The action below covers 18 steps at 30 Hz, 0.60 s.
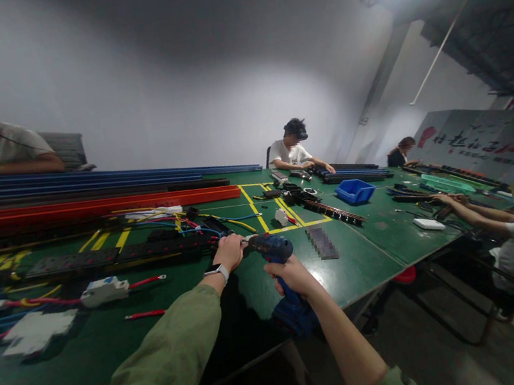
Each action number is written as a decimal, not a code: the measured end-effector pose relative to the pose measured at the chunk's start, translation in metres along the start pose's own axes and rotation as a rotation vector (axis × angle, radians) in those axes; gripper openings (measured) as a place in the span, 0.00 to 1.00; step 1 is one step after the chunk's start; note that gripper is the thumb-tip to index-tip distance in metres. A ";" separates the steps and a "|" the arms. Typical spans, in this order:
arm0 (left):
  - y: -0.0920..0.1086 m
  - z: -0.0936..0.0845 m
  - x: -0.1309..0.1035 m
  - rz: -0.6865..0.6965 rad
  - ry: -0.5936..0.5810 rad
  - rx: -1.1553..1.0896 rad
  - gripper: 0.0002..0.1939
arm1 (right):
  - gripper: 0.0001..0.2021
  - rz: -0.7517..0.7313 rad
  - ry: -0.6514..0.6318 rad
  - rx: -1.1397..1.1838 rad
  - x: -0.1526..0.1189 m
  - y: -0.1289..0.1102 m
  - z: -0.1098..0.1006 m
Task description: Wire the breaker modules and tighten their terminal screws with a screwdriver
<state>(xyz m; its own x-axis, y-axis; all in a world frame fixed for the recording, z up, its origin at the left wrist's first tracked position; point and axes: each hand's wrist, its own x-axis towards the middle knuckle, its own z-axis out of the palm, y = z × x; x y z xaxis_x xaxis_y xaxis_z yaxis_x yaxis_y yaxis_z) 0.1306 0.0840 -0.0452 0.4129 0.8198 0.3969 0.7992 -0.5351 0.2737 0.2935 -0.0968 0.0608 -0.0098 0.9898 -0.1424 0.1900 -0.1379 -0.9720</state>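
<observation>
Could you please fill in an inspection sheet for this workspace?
Surface: green table with yellow markings; bright reflection near the front edge.
Things in hand: blue cordless drill, its tip beside the left hand; long black strip ending near that hand.
Clutter: red rails, blue bin, white circuit breaker, other small parts.
Hands: right hand grips the drill; left hand is at the drill tip, its grip unclear.
Cables: red, blue and yellow wires across the left side; short red cable lies loose.
Surroundings: pale wall; four other people around the table.
</observation>
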 end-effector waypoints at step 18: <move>0.000 -0.002 -0.001 0.017 0.020 0.006 0.11 | 0.08 0.010 0.023 -0.005 -0.003 -0.006 0.003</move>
<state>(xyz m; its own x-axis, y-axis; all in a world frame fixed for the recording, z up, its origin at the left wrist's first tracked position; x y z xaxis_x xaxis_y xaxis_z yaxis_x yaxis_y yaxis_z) 0.1292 0.0826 -0.0443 0.4181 0.8061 0.4188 0.7947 -0.5479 0.2611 0.2892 -0.0996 0.0662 0.0152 0.9889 -0.1481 0.1951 -0.1482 -0.9695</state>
